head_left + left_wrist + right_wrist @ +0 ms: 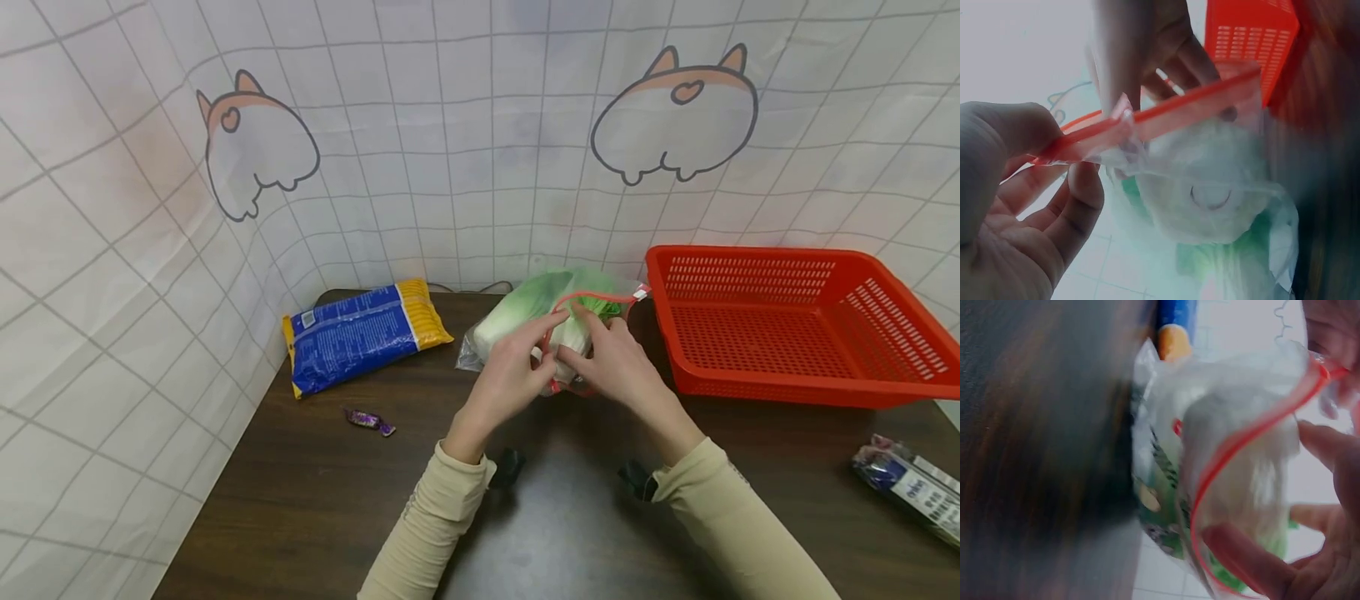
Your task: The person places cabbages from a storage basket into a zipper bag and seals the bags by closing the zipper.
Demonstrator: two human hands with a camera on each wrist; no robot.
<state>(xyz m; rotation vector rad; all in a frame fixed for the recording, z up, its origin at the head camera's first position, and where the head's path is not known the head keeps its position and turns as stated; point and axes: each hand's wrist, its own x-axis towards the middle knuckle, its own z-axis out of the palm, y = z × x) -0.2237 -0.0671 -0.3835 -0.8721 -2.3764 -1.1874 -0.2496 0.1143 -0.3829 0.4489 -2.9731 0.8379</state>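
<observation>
A clear zip bag with a red zip strip lies at the back middle of the table. A long white-and-green cabbage shows at its left. My left hand pinches the red strip between thumb and fingers, as the left wrist view shows. Over at the bag's mouth, my right hand curves its thumb and fingers round a bok choy with pale stalks and bright green leaves. Its round stem end is seen through the plastic in the left wrist view.
Right of the bag stands a red plastic basket. A blue-and-yellow packet lies to the left, with a purple wrapped candy in front. A labelled plastic packet sits at the right edge. Behind the table hangs a checked cloth.
</observation>
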